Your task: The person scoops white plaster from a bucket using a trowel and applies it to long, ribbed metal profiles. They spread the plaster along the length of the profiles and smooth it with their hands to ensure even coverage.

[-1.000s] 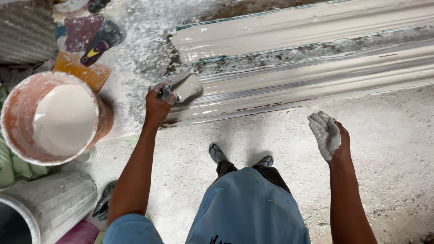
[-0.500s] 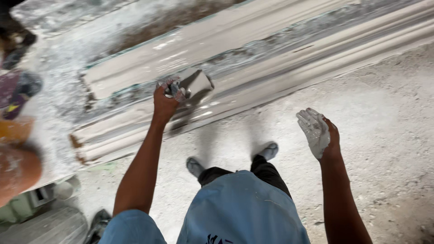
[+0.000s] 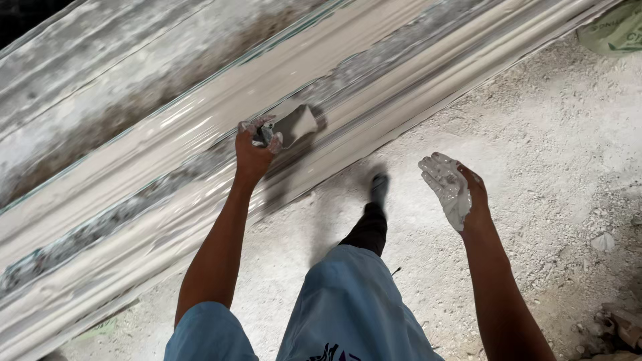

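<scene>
My left hand (image 3: 254, 148) grips the handle of a flat scraper blade (image 3: 296, 125) smeared with wet white plaster. The blade rests against a long moulded plaster cornice (image 3: 167, 167) that runs diagonally across the view on a low bench. My right hand (image 3: 453, 187) hangs free over the ground to the right, fingers apart, its palm coated in white plaster and holding nothing. My blue shorts (image 3: 348, 307) and one dark-shod foot (image 3: 379, 184) show below, close to the cornice's near edge.
The ground (image 3: 548, 174) is rough, dusty and strewn with plaster crumbs and small chunks. A greenish sack (image 3: 618, 30) lies at the top right corner. A second long plaster-streaked strip (image 3: 100, 87) lies behind the cornice.
I have moved to the right along the cornice with the scraper sliding along it. The bucket of white plaster and the other containers at the left have left the view.
</scene>
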